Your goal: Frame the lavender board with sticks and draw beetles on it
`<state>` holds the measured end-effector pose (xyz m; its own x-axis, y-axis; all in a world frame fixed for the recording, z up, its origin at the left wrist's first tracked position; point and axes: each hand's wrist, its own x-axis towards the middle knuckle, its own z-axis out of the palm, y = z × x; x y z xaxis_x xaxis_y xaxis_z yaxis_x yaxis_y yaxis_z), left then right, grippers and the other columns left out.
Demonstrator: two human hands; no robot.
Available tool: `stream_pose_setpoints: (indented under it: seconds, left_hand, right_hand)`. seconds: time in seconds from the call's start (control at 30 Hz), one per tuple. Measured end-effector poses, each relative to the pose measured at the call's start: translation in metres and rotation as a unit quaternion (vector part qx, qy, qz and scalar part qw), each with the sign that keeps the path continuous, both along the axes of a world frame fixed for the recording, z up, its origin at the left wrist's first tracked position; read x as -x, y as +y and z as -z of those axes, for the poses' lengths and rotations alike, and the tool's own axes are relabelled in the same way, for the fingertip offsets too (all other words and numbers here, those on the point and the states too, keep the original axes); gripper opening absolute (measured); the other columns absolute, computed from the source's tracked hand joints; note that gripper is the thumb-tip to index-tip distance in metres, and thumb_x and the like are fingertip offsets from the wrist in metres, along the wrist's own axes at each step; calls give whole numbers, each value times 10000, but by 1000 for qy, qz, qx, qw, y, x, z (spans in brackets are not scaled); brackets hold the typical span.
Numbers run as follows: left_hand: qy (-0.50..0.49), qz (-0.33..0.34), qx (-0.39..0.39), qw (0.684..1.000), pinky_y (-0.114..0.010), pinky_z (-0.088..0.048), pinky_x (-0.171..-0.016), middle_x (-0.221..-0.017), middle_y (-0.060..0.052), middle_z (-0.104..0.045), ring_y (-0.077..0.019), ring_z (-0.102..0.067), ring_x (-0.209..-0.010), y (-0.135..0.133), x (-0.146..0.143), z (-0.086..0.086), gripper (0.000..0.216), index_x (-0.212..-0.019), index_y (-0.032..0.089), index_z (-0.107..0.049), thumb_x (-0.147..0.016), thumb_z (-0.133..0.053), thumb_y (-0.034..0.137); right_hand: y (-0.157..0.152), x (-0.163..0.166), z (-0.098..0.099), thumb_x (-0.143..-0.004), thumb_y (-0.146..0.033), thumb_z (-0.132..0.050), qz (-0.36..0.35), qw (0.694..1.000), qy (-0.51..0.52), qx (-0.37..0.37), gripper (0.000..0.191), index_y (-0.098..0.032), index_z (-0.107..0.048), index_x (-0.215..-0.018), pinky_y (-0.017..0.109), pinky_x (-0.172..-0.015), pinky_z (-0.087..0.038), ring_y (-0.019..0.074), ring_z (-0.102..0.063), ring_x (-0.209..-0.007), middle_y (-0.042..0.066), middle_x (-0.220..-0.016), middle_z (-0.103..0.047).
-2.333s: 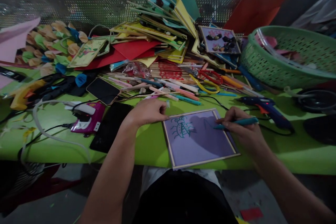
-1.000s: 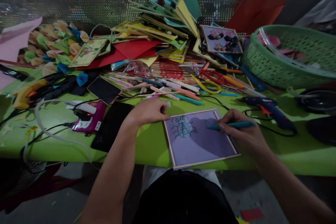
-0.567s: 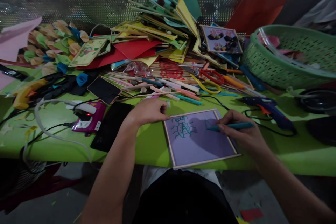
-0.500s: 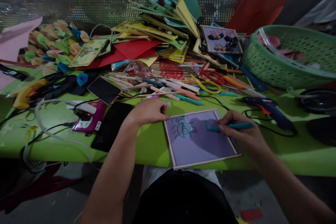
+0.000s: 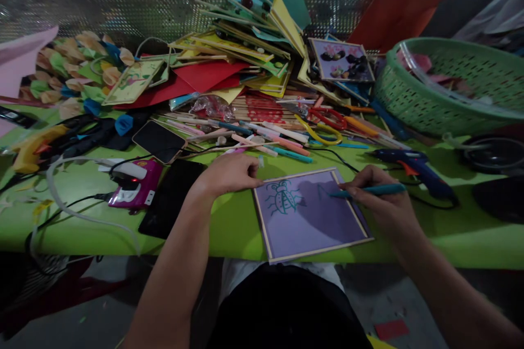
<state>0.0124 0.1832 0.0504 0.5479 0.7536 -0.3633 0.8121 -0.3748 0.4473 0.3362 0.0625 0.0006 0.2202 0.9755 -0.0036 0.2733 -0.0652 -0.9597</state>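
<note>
A purple card (image 5: 315, 234) edged with thin wooden sticks lies on the green tabletop in front of me. At its left part is a teal line drawing of a beetle-like bug (image 5: 283, 197). My left hand (image 5: 233, 174) is curled at the card's upper left corner, thumb pressing on the edge; its other fingers are partly hidden. In a writing grip, my right hand (image 5: 379, 199) is closed around a teal marker (image 5: 385, 190). The marker's tip is close to the card's surface, beside a few faint teal lines right of the bug; exact contact is hard to tell.
Markers (image 5: 286, 144), scissors (image 5: 321, 130) and stacked stick-framed cards (image 5: 241, 43) crowd the back. A glue gun (image 5: 417, 166) and green basket (image 5: 442, 103) are on the right. Left of me lie a phone (image 5: 159, 140), a dark tablet-like slab (image 5: 172, 196) and a magenta power strip (image 5: 135, 185) with cables.
My right hand has shifted slightly right with the marker, which now lies flatter and uncovers the short teal strokes. My left hand stays at the card's corner. The whole view has shifted slightly.
</note>
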Motion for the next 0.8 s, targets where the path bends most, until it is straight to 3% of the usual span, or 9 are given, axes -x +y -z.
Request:
stream_pose_setpoints:
  seconds: [0.3,0.47,0.8]
  left_hand:
    - [-16,-1,-2,1000,-317,-245,-604,-693,26,-611,-155,-495,-652,1,2,4,315,-720,219,-568,-807,-727,477]
    - [-14,1,-8,1000,-323,-256,-618,-687,20,-612,-165,-501,-663,1,2,5,320,-713,222,-554,-807,-714,483]
    - [-5,0,-1,1000,-315,-252,-616,-685,19,-612,-167,-503,-665,1,0,2,301,-714,222,-552,-810,-711,459]
  right_hand:
    - [0,0,0,-714,-552,-916,-13,1000,10,-1,368,-293,-657,-682,386,-718,-543,282,-708,-810,5,-686,-617]
    - [0,1,-1,-763,-531,-879,10,999,-25,-28,309,-297,-678,-780,348,-578,-443,201,-566,-651,-2,-732,-624]
    - [6,9,-6,-764,-558,-869,-22,995,-94,-28,337,-300,-654,-738,386,-616,-443,225,-551,-656,14,-699,-627]
